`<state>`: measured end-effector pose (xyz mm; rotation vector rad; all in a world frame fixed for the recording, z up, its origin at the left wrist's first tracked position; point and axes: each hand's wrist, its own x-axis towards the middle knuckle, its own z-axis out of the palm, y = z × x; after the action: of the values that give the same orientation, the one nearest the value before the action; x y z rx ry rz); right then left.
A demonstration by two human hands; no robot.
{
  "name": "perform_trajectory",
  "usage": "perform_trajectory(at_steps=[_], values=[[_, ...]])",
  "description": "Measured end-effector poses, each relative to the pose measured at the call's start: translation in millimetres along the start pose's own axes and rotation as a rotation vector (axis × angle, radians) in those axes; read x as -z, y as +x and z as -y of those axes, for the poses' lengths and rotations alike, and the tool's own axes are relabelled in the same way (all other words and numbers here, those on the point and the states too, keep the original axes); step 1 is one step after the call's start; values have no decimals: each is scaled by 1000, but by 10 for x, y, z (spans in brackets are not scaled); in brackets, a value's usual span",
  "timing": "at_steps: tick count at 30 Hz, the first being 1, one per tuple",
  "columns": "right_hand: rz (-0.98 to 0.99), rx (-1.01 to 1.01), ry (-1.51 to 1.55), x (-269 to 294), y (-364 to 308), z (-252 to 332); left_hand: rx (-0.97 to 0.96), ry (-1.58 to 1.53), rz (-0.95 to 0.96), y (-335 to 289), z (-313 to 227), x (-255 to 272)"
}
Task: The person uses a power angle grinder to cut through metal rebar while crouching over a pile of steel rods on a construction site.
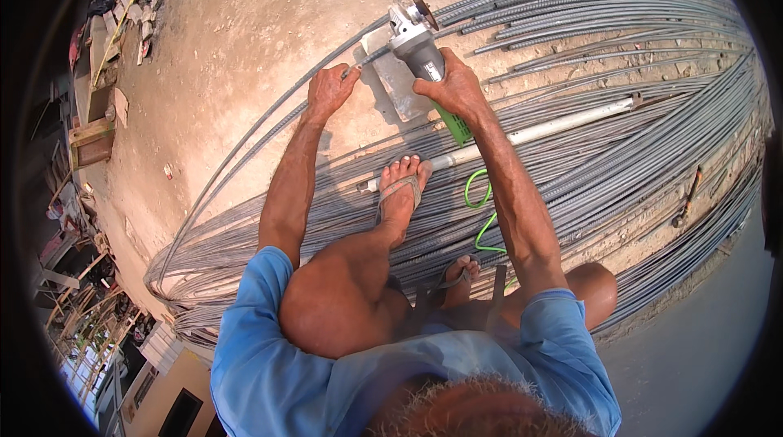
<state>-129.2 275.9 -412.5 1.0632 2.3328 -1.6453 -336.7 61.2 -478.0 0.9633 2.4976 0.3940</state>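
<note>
My left hand [330,91] is closed in a fist around a ribbed steel rebar [375,55], close to a pale slab [397,85] on the ground. The bar runs from the fist toward the grinder and curves back to the lower left. My right hand [458,88] grips the body of a grey and black angle grinder [416,47]. Its thin dark disc [422,9] stands on edge at the far end, beyond the held bar; whether it touches a bar I cannot tell. A green part [454,124] shows behind my right hand.
Long bundles of rebar [636,147] spread under my feet and to the right. A whitish pipe [563,125] lies across them, near my sandalled foot [400,192]. A green cord [483,229] loops beside my right forearm. Rubble and boards [98,123] lie at the left.
</note>
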Motion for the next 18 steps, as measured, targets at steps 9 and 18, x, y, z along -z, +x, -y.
perform_trajectory(at_steps=[9, 18], values=[[-55, -14, -29, -148, 135, -175, -3, 6, -1, 5, -4, -12], [-64, 57, 0, -228, 181, -251, -23, -14, -20, -19, -4, 3]])
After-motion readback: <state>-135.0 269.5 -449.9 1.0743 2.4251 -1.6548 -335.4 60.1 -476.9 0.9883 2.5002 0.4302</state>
